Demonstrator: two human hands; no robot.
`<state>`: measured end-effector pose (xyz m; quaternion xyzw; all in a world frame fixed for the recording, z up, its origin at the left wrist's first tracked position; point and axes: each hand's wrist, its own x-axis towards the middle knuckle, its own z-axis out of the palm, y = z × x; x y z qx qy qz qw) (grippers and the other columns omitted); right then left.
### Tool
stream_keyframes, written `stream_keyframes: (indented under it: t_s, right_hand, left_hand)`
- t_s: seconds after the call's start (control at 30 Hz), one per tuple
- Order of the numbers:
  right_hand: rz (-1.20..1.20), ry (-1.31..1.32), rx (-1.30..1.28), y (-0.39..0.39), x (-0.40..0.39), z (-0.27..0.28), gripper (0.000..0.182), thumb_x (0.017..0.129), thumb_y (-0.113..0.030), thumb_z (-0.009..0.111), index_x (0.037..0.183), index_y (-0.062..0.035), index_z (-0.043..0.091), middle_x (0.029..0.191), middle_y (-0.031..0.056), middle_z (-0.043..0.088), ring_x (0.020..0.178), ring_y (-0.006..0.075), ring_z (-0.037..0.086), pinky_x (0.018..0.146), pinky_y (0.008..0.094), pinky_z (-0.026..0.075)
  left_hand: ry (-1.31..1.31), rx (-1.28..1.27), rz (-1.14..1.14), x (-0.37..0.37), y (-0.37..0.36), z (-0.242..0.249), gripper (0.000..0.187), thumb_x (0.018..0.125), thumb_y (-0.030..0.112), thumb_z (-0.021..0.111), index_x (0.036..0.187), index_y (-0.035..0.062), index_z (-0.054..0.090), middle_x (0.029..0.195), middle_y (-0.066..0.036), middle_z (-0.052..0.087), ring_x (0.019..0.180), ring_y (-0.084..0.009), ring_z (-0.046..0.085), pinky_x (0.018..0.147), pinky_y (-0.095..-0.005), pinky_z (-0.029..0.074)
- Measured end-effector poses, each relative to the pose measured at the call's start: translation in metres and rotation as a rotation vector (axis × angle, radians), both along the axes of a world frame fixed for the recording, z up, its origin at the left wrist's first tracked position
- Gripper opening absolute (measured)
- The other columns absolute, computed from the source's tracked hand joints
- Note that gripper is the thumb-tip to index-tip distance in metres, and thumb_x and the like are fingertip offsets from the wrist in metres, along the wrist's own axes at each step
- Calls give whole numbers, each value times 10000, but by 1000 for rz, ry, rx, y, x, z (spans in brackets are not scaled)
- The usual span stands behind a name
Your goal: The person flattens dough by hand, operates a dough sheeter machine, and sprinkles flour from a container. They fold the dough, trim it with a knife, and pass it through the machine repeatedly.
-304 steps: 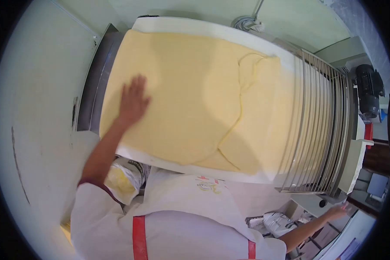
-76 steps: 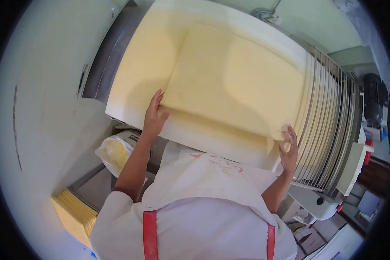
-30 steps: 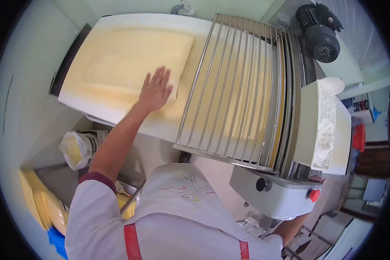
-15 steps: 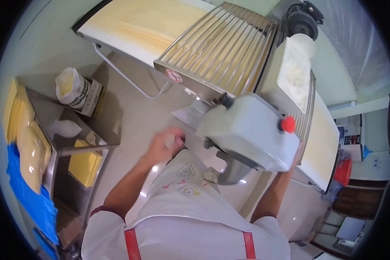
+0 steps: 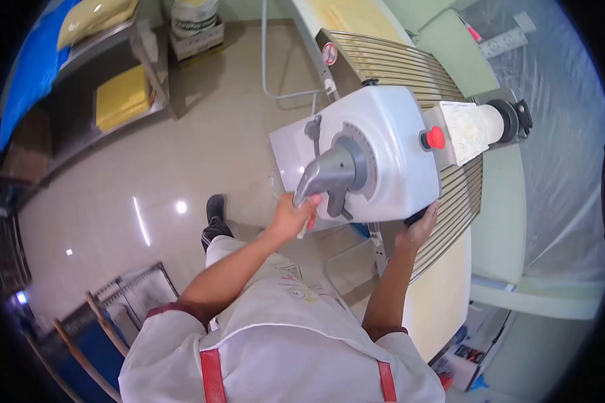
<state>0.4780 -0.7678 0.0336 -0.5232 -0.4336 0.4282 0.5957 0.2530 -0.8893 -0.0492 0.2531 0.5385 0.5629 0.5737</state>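
A dough sheeter with a light grey housing (image 5: 407,134) stands in front of me. On its near face is a grey metal lever (image 5: 333,168) set in a round dial with markings. My left hand (image 5: 293,218) is closed around the lever's lower end. A small thin piece, whitish and red, shows at those fingers; I cannot make out what it is. My right hand (image 5: 418,232) is at the housing's lower right corner, its fingers around a black knob (image 5: 417,213) and partly hidden by it. A red push button (image 5: 435,138) sticks out of the housing's right side.
A white flour-dusted tray (image 5: 465,131) sits across the sheeter behind the housing. Metal bar guards (image 5: 393,60) cover the belt on both sides. Pale dough (image 5: 440,295) lies on the belt. On the left, a steel shelf (image 5: 124,121) holds a yellow block (image 5: 122,97).
My left hand has moved from in front of the apron onto the lever. My view has turned, so the lever and dial now face me. My right hand stays at the housing's right side.
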Motion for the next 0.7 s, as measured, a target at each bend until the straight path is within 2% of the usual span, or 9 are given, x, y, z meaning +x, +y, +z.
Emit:
stream_keyframes:
  t_s: [0.2,0.27,0.3,0.33,0.4,0.5,0.57,0.63,0.7]
  right_hand:
    - [157,-18,64,-3,-5,12,481,1014,-370,423,1261,42,458,1237,114,509,1139,203,477,997,355,365]
    - [195,-20,84,-5,-5,13,463,1016,-362,423,1242,39,470,1222,112,515,1132,196,476,1000,359,362]
    - [220,-68,90,-2,3,8,458,1015,-355,429,1248,37,473,1214,108,530,1122,190,487,988,353,368]
    - [239,-111,98,1,10,3,454,1014,-347,435,1254,36,476,1207,105,545,1112,184,498,976,347,374]
    - [256,-233,164,8,18,-2,407,1019,-292,432,1240,46,487,1164,93,569,1078,162,506,944,336,385]
    - [250,-556,160,25,34,-13,443,987,-332,480,1237,34,483,1191,177,532,1127,246,493,1023,364,342]
    - [268,-545,457,9,10,17,449,949,-278,525,1251,51,483,1242,222,521,1169,290,495,1035,392,337]
    - [231,-736,813,1,-8,52,440,892,-197,562,1238,65,494,1282,237,503,1197,342,483,1036,418,343]
    - [655,-873,857,7,-20,73,428,848,-130,557,1216,81,501,1284,236,494,1213,373,460,1048,432,338]
  left_hand:
    - [-141,89,9,5,-3,-1,482,894,512,588,778,44,589,620,-68,593,557,-157,604,540,-305,471]
    - [-360,161,-42,2,-2,-6,466,890,509,598,840,45,589,677,-74,608,622,-162,623,554,-304,484]
    - [-468,187,-75,2,-5,-9,462,888,508,603,871,46,590,705,-77,616,655,-165,633,561,-304,491]
    - [-515,167,-101,-1,-7,-1,481,857,497,645,939,30,564,769,-75,605,766,-197,642,629,-308,513]
    - [-462,125,-23,3,-10,-1,473,858,487,647,953,33,557,796,-71,597,744,-196,639,639,-318,528]
    - [-402,51,139,11,-10,2,455,856,485,644,930,45,550,797,-62,579,671,-186,622,634,-344,556]
    - [-375,21,170,14,-10,5,442,848,483,653,891,56,549,735,-56,571,620,-180,613,599,-333,548]
    - [-382,11,167,16,-9,5,436,845,485,650,857,63,543,681,-54,563,587,-183,608,567,-320,534]
    - [-371,37,152,17,-8,8,446,850,499,629,828,64,533,648,-56,549,573,-192,599,552,-321,521]
